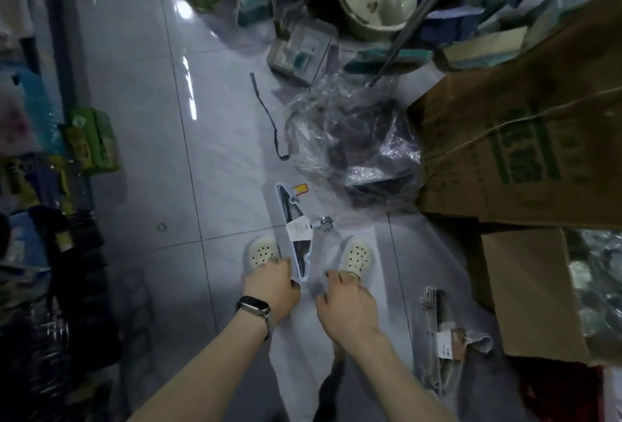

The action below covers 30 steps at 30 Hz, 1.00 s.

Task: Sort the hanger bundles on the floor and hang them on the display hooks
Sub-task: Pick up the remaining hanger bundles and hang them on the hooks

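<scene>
Bundle (298,231) lies on the floor (218,152) between two shoes (262,251), just ahead of both hands. Left hand (272,287) and right hand (346,300) hang loosely curled, gripping nothing. Grab one end and I reckon it sags or spills. Two bundles, the second (437,337) to the right; one bag (356,145); two boxes (521,139).

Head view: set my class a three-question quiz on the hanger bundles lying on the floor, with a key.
1. True or false: the blue bundle lies between the shoes.
2. Which wrist bears the watch? A left, B right.
3. Fill in: the grey bundle lies on the person's ___ side.
Key: 1 true; 2 A; 3 right.
</scene>
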### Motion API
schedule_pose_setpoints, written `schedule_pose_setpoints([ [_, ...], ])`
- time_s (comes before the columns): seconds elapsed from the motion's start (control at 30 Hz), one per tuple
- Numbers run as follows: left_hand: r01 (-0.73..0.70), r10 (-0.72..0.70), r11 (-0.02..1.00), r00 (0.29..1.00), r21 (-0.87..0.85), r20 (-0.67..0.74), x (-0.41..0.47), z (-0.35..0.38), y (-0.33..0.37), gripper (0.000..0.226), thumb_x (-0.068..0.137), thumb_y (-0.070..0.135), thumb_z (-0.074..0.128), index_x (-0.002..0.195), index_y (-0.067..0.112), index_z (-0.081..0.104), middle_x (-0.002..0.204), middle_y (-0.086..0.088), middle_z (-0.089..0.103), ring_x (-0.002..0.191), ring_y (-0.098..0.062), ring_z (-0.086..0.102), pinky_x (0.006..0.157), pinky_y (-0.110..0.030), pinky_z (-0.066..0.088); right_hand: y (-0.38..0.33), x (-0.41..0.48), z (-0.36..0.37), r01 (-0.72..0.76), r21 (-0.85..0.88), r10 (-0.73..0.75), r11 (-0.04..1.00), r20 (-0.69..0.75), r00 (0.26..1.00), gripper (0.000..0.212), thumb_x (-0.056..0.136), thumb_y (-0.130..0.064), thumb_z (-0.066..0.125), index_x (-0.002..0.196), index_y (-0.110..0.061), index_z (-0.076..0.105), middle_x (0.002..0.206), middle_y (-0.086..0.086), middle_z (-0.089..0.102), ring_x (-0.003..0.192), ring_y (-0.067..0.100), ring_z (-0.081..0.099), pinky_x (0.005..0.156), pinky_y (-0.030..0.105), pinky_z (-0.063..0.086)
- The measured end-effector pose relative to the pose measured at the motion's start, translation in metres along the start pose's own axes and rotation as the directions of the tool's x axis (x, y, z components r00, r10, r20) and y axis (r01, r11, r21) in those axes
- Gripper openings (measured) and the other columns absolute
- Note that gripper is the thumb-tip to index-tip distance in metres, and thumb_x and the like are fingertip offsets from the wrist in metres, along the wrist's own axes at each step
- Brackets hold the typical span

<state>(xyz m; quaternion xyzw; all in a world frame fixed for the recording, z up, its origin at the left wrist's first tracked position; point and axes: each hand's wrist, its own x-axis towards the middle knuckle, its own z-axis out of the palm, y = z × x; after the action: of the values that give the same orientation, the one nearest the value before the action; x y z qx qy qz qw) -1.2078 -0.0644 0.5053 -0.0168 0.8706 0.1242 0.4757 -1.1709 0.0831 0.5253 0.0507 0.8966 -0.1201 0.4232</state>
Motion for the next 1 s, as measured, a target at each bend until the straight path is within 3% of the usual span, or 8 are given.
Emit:
schedule_pose_setpoints([
  [0.13,0.079,-0.078,0.997,0.997,-0.025,0.025,0.082,0.036,0.002,0.041,0.095,0.027,0.056,0.134,0.017,0.047,0.132,-0.011,0.053,0.115,-0.034,0.059,0.074,-0.036,0.043,0.023,0.091,0.026,0.005,0.012,-0.006,1.000,0.093,0.996,0.050,0.097,-0.030,0.049,0.144,-0.013,0.048,0.140,0.010,0.056,0.126,0.030,0.056,0.101,0.044,0.050],
  [0.27,0.105,-0.104,0.993,0.995,-0.049,0.008,0.175,0.093,-0.006,0.055,0.091,0.034,0.062,0.140,0.020,0.041,0.133,-0.009,0.052,0.117,-0.033,0.058,0.081,-0.042,0.053,0.048,0.180,0.063,0.065,-0.052,-0.057,0.996,0.150,0.987,0.050,0.100,-0.027,0.047,0.146,-0.008,0.046,0.141,0.014,0.054,0.128,0.032,0.054,0.103,0.040,0.048],
  [0.43,0.176,-0.205,0.945,0.975,-0.276,-0.081,0.287,0.168,-0.028,0.063,0.086,0.042,0.070,0.137,0.018,0.041,0.122,-0.012,0.054,0.105,-0.038,0.061,0.075,-0.048,0.057,0.079,0.266,0.134,0.108,-0.068,-0.094,0.992,0.186,0.978,0.060,0.099,-0.025,0.049,0.155,-0.010,0.032,0.143,0.015,0.051,0.129,0.033,0.052,0.103,0.041,0.046],
  [0.53,0.221,-0.302,0.870,0.946,-0.440,-0.121,0.340,0.206,-0.037,0.088,0.081,0.048,0.076,0.147,0.012,0.032,0.127,-0.017,0.050,0.109,-0.041,0.058,0.080,-0.048,0.055,0.097,0.305,0.177,0.096,-0.062,-0.081,0.993,0.211,0.974,0.065,0.099,-0.024,0.049,0.158,-0.011,0.027,0.145,0.015,0.050,0.129,0.035,0.053,0.101,0.041,0.045],
  [0.63,0.304,-0.425,0.772,0.900,-0.557,-0.098,0.381,0.233,-0.036,0.129,0.069,0.049,0.088,0.161,0.012,0.005,0.145,-0.017,0.039,0.129,-0.039,0.047,0.095,-0.051,0.049,0.111,0.335,0.212,0.057,-0.028,-0.050,0.998,0.219,0.974,0.068,0.099,-0.025,0.050,0.160,-0.013,0.024,0.148,0.015,0.048,0.131,0.035,0.050,0.102,0.042,0.044],
  [0.73,0.317,-0.488,0.656,0.870,-0.685,-0.065,0.410,0.258,-0.028,0.154,0.059,0.048,0.096,0.161,0.022,-0.016,0.155,-0.014,0.030,0.141,-0.036,0.037,0.106,-0.053,0.043,0.122,0.352,0.237,0.013,0.005,-0.014,1.000,0.219,0.976,0.067,0.100,-0.026,0.050,0.161,-0.015,0.024,0.150,0.013,0.046,0.134,0.033,0.048,0.102,0.043,0.044],
  [0.83,0.346,-0.555,0.595,0.830,-0.726,-0.058,0.431,0.275,-0.019,0.163,0.053,0.046,0.100,0.159,0.026,-0.022,0.155,-0.016,0.028,0.141,-0.038,0.035,0.105,-0.055,0.042,0.128,0.360,0.254,-0.008,0.034,0.001,0.999,0.220,0.976,0.067,0.100,-0.026,0.051,0.161,-0.016,0.025,0.151,0.011,0.046,0.135,0.032,0.048,0.102,0.044,0.045],
  [1.0,0.406,-0.626,0.496,0.780,-0.767,0.008,0.446,0.269,-0.011,0.159,0.059,0.031,0.099,0.158,0.032,-0.025,0.150,-0.018,0.029,0.137,-0.038,0.036,0.100,-0.059,0.043,0.136,0.368,0.258,-0.041,0.054,0.029,0.998,0.211,0.977,0.067,0.099,-0.026,0.053,0.161,-0.016,0.028,0.151,0.012,0.047,0.134,0.033,0.049,0.101,0.045,0.046],
])
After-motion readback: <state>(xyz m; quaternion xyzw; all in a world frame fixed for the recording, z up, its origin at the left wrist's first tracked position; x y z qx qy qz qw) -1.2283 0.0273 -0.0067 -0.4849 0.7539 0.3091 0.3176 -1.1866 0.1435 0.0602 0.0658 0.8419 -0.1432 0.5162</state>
